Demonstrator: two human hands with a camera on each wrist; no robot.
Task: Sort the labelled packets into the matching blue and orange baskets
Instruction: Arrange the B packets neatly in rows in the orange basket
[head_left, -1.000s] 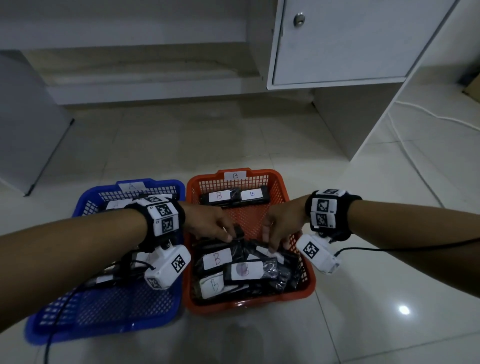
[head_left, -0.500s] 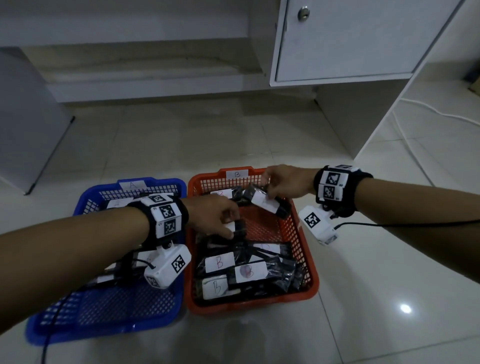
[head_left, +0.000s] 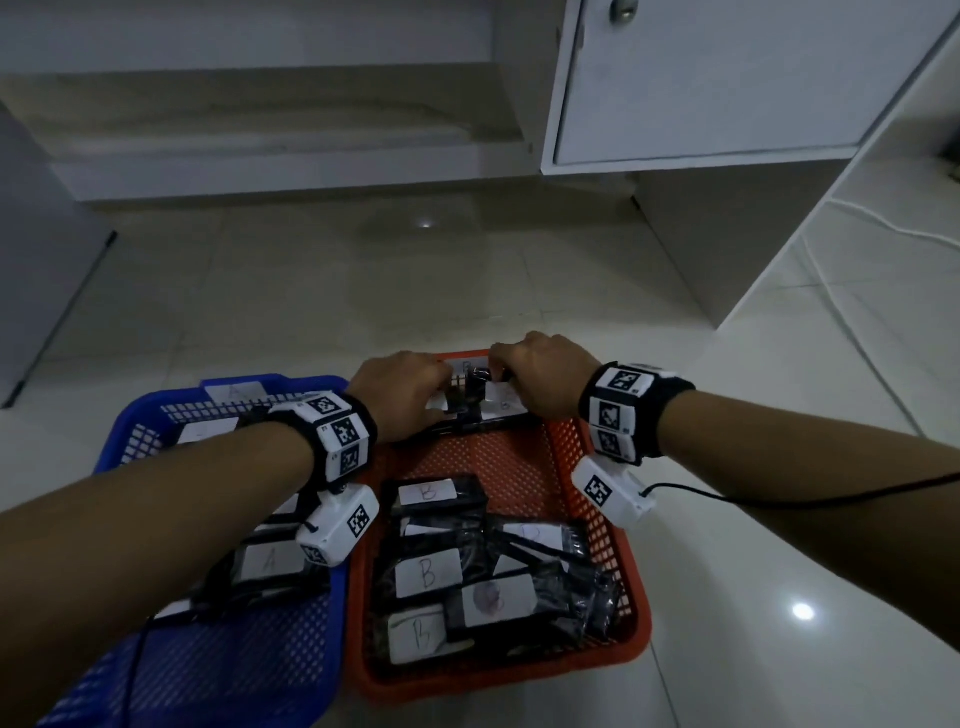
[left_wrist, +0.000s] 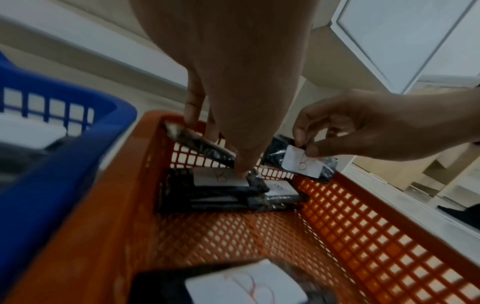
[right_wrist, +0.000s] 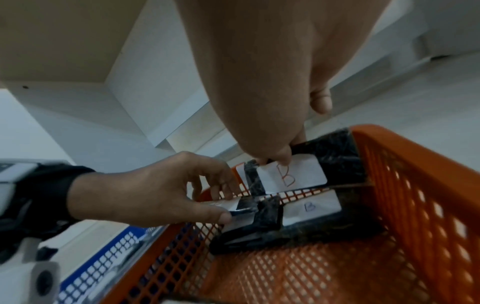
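The orange basket, tagged B, stands right of the blue basket, tagged A. Both hands are over the orange basket's far end. My left hand pinches a black packet with a white label between thumb and fingers. My right hand pinches another black packet labelled B by its top edge, just above the far wall. Under them lie packets labelled B. Several more B packets fill the near end. Packets labelled A lie in the blue basket, partly hidden by my left arm.
A white cabinet overhangs the tiled floor beyond the baskets, its side panel reaching the floor at right. A white cable runs across the floor there. A grey panel stands at far left. A black wire trails from my right wrist.
Both hands left the near pile of the orange basket, each with a black packet, and moved forward to the basket's far end. The right hand got there first.
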